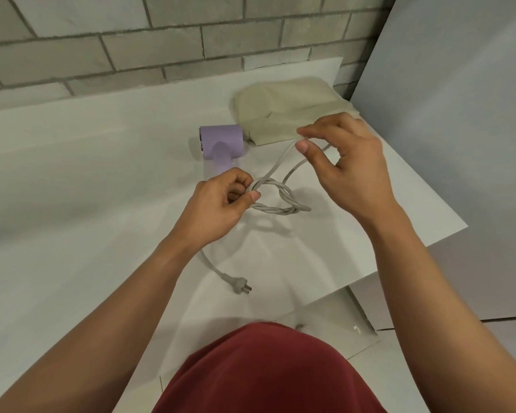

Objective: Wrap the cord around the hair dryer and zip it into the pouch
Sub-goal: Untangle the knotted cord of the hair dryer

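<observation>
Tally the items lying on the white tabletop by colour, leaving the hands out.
Purple: 1, the hair dryer
Grey: 1, the cord
Beige: 1, the pouch
Total: 3
</observation>
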Tool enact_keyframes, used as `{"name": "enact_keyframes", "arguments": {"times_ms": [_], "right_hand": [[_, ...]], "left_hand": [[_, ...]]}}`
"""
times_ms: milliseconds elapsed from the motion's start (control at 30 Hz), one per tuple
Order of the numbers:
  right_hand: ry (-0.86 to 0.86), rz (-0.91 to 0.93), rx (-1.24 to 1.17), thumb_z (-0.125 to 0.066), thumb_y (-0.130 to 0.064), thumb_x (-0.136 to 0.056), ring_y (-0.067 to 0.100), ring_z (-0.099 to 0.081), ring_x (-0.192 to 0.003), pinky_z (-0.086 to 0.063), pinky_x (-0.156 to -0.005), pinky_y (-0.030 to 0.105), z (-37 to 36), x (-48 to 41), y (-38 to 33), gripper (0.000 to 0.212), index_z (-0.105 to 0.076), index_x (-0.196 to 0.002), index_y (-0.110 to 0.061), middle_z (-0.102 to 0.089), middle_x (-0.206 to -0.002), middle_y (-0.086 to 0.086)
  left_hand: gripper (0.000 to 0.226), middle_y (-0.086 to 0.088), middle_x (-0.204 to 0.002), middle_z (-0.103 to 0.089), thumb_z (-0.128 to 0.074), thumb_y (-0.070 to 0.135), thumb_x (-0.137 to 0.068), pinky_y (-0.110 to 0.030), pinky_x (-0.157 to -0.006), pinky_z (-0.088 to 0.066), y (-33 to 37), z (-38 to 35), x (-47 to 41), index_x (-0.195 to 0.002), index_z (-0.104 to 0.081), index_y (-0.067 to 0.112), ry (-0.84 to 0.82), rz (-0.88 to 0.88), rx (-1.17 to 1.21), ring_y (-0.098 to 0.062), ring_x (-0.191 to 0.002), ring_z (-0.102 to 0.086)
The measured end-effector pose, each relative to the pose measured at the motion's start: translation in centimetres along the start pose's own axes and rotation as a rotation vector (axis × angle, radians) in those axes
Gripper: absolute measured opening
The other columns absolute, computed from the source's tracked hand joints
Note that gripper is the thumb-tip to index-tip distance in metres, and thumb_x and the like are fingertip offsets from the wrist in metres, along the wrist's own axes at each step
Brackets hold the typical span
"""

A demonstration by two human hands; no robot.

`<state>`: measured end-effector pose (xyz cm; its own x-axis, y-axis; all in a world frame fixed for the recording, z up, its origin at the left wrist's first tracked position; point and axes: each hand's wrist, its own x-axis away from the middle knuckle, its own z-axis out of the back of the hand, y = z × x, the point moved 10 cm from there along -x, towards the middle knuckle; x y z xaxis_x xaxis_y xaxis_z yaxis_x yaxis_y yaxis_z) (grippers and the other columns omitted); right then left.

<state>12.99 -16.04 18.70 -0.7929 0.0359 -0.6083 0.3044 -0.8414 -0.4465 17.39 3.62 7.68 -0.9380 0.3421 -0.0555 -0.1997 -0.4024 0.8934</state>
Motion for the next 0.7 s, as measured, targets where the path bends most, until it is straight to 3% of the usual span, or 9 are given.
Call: {"name": "enact_keyframes", "arguments": {"times_ms": [133,233,333,400,467,567,700], "right_hand": [[-0.062,0.336,0.202,-0.064,-0.003,-0.089,0.035,-0.058,-0.121,-0.045,-0.103,0.043,-1.3,1.1,-4.2,0.045,-0.069,-0.132,-0.012,-0.067,-0.131,0.009],[-0.201,0.465,0.278,-0.070,-0.008,-0.088,0.035,-0.060,-0.125,-0.042,-0.111,0.055,-4.4,2.4,-5.5,0.041,-0.071,-0.128,-0.016,-0.068,-0.132,0.005],[-0.192,0.478,0.357,-0.078,-0.016,-0.088,0.037,-0.062,-0.118,-0.041,-0.112,0.058,-5.3,2.5,-4.8,0.024,-0.078,-0.112,-0.018,-0.070,-0.120,0.006],[-0.160,0.488,0.385,-0.075,-0.020,-0.090,0.037,-0.062,-0.112,-0.039,-0.114,0.057,-4.9,2.1,-4.7,0.012,-0.080,-0.101,-0.019,-0.069,-0.112,0.004],[-0.164,0.497,0.370,-0.069,-0.026,-0.095,0.036,-0.062,-0.111,-0.039,-0.114,0.055,-4.8,1.8,-4.8,0.013,-0.080,-0.096,-0.019,-0.069,-0.109,0.003],[-0.151,0.478,0.301,-0.067,-0.028,-0.100,0.035,-0.062,-0.106,-0.042,-0.110,0.054,-4.2,1.5,-4.6,0.016,-0.079,-0.099,-0.018,-0.070,-0.105,0.002],[-0.038,0.334,0.100,-0.069,-0.025,-0.102,0.035,-0.062,-0.100,-0.047,-0.094,0.040,-1.2,0.3,-3.8,0.015,-0.079,-0.103,-0.013,-0.071,-0.101,0.004]], "left_hand": [[0.012,0.009,-0.081,-0.075,-0.075,0.032,-0.093,-0.044,-0.077,-0.060,-0.4,0.3,-0.1,-0.091,-0.064,0.029,0.016,0.039,-0.003,-0.012,-0.072,-0.070],[0.010,0.009,-0.084,-0.077,-0.074,0.030,-0.093,-0.044,-0.079,-0.060,0.0,0.4,-0.4,-0.094,-0.065,0.027,0.020,0.036,0.015,-0.012,-0.077,-0.074],[0.010,0.009,-0.087,-0.078,-0.074,0.030,-0.094,-0.045,-0.080,-0.060,0.3,0.4,-0.3,-0.095,-0.065,0.026,-0.003,0.034,0.027,-0.012,-0.083,-0.075],[0.010,0.010,-0.089,-0.079,-0.074,0.030,-0.094,-0.044,-0.078,-0.059,0.2,0.4,-0.2,-0.093,-0.064,0.028,-0.011,0.038,0.030,-0.010,-0.084,-0.076],[0.011,0.011,-0.085,-0.078,-0.075,0.029,-0.093,-0.040,-0.075,-0.058,0.2,0.4,-0.1,-0.091,-0.064,0.028,-0.003,0.036,0.038,-0.008,-0.081,-0.075],[0.012,0.010,-0.077,-0.073,-0.076,0.028,-0.092,-0.036,-0.072,-0.055,0.4,0.4,-0.2,-0.092,-0.064,0.025,0.002,0.010,0.056,-0.011,-0.066,-0.068],[0.012,0.004,-0.079,-0.072,-0.078,0.024,-0.090,-0.032,-0.070,-0.058,0.5,0.8,-0.4,-0.093,-0.066,0.022,0.023,-0.018,0.080,-0.020,-0.067,-0.068]]}}
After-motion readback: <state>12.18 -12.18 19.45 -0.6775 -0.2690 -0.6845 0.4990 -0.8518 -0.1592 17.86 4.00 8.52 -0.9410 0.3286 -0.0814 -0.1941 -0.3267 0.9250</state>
